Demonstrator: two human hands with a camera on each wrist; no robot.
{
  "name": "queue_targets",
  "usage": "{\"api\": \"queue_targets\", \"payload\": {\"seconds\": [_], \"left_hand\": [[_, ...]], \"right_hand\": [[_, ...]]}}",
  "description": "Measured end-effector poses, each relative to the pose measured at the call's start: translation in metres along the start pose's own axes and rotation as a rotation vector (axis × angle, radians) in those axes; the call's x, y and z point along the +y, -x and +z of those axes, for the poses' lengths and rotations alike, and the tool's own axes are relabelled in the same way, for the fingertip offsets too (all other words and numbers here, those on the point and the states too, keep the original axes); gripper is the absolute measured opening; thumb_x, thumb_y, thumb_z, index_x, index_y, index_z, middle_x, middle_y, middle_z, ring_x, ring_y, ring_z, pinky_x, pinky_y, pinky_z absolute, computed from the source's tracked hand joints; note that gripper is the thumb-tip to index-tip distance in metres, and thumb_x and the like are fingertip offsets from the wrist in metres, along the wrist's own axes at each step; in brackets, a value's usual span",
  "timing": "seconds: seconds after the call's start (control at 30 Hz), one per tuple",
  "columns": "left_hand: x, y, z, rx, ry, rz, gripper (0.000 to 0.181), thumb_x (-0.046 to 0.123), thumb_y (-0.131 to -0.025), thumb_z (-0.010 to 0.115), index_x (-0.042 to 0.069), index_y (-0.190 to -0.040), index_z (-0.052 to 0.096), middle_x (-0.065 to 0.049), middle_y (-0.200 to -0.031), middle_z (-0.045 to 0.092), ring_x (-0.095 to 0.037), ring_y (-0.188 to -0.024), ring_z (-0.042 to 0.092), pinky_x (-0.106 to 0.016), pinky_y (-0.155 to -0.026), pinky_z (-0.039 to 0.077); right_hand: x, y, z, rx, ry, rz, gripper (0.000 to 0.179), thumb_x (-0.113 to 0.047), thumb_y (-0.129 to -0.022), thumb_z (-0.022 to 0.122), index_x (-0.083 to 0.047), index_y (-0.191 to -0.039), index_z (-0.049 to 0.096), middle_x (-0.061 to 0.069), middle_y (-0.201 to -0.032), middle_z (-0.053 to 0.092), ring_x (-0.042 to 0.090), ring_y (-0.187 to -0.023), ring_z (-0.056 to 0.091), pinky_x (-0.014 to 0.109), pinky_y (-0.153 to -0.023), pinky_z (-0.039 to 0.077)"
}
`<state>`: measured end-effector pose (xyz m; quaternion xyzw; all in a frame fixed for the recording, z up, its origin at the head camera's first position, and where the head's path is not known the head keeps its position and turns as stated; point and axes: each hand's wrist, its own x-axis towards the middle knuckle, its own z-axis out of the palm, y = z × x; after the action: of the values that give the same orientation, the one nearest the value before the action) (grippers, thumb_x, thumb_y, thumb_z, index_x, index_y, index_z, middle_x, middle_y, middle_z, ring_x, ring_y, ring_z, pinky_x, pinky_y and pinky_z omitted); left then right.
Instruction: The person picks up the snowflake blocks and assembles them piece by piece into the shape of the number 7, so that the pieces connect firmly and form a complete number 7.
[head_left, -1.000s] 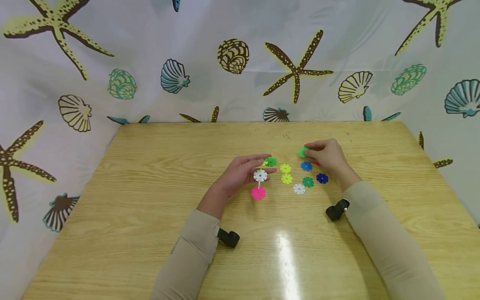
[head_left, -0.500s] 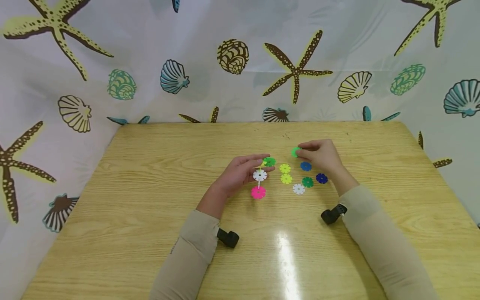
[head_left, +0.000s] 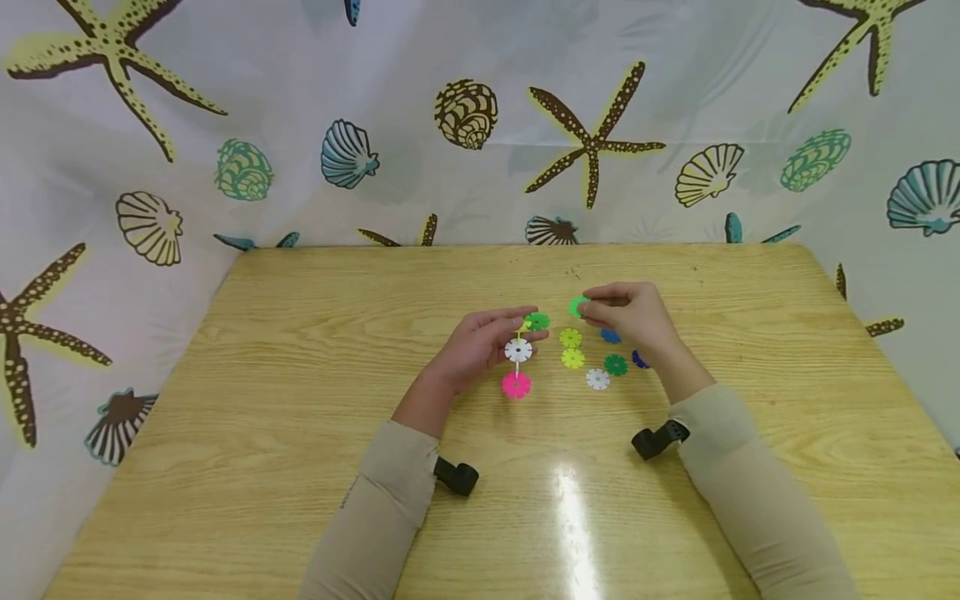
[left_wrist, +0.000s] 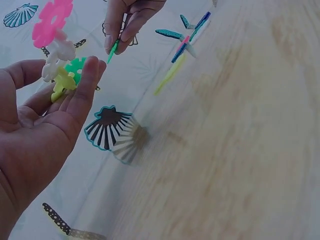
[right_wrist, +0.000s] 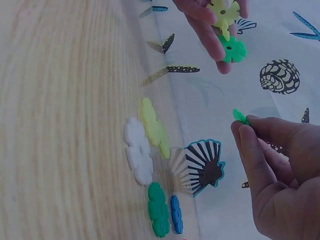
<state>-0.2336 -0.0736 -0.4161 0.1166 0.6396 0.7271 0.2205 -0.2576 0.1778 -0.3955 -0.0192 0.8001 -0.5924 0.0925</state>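
Observation:
My left hand [head_left: 474,348] holds a chain of interlocking notched plastic discs above the table, gripping it near its yellow disc [right_wrist: 223,15]. In the chain, a pink disc [head_left: 516,385] is at one end, a white disc [head_left: 517,350] links on after it, and a green disc [head_left: 537,321] forms the other end, by the left fingertips. My right hand [head_left: 637,317] pinches a loose bright green disc [head_left: 577,307] between thumb and fingers. In the left wrist view this loose disc [left_wrist: 113,51] is edge-on, a short gap away from the chain's green end [left_wrist: 76,69].
Under and between the hands, several loose discs lie flat on the wooden table [head_left: 300,400]: yellow [head_left: 572,358], white [head_left: 597,379], darker green [head_left: 616,365], blue [head_left: 611,336] and dark blue [head_left: 639,359], the last partly covered by the right hand. A shell-patterned cloth [head_left: 405,183] hangs behind.
My right hand has carried the bright green disc leftward, closer to the chain, and now overlaps the blue discs in the head view. The left hand has stayed almost still.

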Motion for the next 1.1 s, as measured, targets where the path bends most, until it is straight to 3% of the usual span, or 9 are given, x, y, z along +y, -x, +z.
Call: {"api": "queue_targets", "payload": {"seconds": [0.33, 0.5, 0.67, 0.93, 1.1], "left_hand": [[-0.001, 0.001, -0.001, -0.004, 0.024, 0.024, 0.042, 0.016, -0.107, 0.042, -0.001, -0.146, 0.049, -0.013, -0.155, 0.044, -0.033, -0.133, 0.055, -0.034, -0.100, 0.056], [-0.004, 0.000, -0.001, 0.001, 0.049, 0.016, 0.041, 0.015, -0.107, 0.044, 0.001, -0.145, 0.051, -0.011, -0.155, 0.045, -0.031, -0.132, 0.056, -0.033, -0.099, 0.057], [-0.006, -0.001, 0.000, 0.010, 0.061, 0.003, 0.041, 0.017, -0.106, 0.046, 0.003, -0.144, 0.052, -0.012, -0.149, 0.051, -0.026, -0.129, 0.060, -0.026, -0.094, 0.058], [-0.004, 0.000, -0.001, 0.002, 0.101, 0.026, 0.042, 0.018, -0.107, 0.044, -0.001, -0.145, 0.050, -0.010, -0.156, 0.043, -0.032, -0.135, 0.053, -0.028, -0.097, 0.057], [-0.001, 0.000, -0.001, 0.010, 0.131, 0.018, 0.045, 0.026, -0.109, 0.042, 0.000, -0.145, 0.049, -0.013, -0.155, 0.044, -0.034, -0.136, 0.051, -0.028, -0.098, 0.057]], "right_hand": [[-0.003, 0.009, 0.017, -0.046, -0.135, 0.002, 0.033, -0.007, -0.094, 0.068, 0.006, -0.124, 0.064, 0.010, -0.108, 0.068, 0.007, -0.087, 0.072, 0.039, -0.096, 0.058], [-0.005, 0.011, 0.021, -0.051, -0.142, 0.003, 0.032, -0.008, -0.095, 0.067, 0.006, -0.124, 0.064, 0.011, -0.108, 0.068, 0.008, -0.089, 0.072, 0.043, -0.098, 0.056], [-0.008, 0.014, 0.022, -0.065, -0.129, 0.006, 0.032, -0.009, -0.095, 0.067, 0.006, -0.124, 0.064, 0.012, -0.110, 0.068, 0.010, -0.090, 0.072, 0.037, -0.094, 0.059], [-0.011, 0.017, 0.025, -0.077, -0.179, 0.005, 0.032, -0.005, -0.096, 0.065, 0.009, -0.124, 0.062, 0.010, -0.106, 0.068, 0.010, -0.089, 0.073, 0.044, -0.098, 0.055], [-0.012, 0.019, 0.028, -0.069, -0.235, 0.025, 0.032, -0.004, -0.096, 0.064, 0.011, -0.125, 0.060, 0.007, -0.105, 0.068, 0.009, -0.089, 0.073, 0.034, -0.093, 0.059]]}}
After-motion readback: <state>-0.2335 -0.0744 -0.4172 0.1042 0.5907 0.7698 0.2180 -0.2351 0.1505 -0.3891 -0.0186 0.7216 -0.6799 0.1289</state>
